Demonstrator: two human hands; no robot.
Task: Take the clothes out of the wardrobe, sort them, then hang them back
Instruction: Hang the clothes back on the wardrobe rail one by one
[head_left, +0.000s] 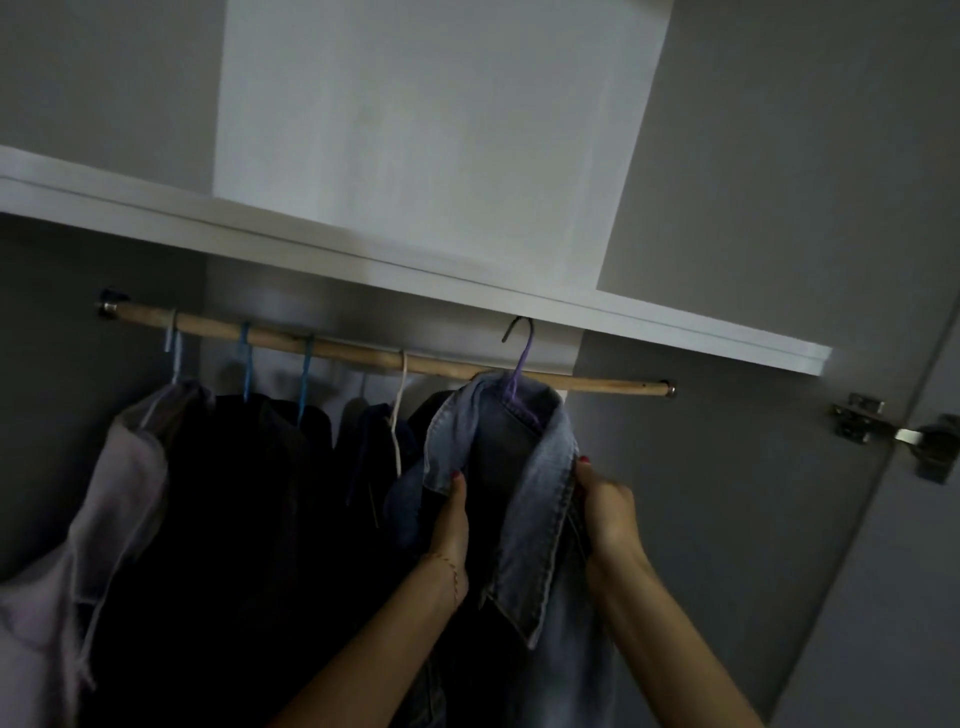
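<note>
Both hands close on a faded blue denim jacket (519, 493): the left hand (451, 525) pinches the left front edge with the thumb pointing up, and the right hand (605, 506) curls its fingers around the right lapel, so each grip is shut on cloth, one at either side of the collar. The jacket hangs between the two grips on a thin purple wire hanger (519, 364), whose hook rises just above the pale wooden wardrobe rail (363, 351); whether the hook sits on the rail or is lifted clear of it I cannot tell. To the left along the rail hang several dark garments (249, 519) on blue and white hangers, and a pale lilac garment (119, 493) at the far end. Above runs a white shelf (415, 254); a metal door hinge (883, 426) shows at the right. With most of the rail filled, this looks like a hang-back step, though removal is possible. The next move calls for steadying the hanger's hook against the rail while keeping the jacket's shoulders seated.
</note>
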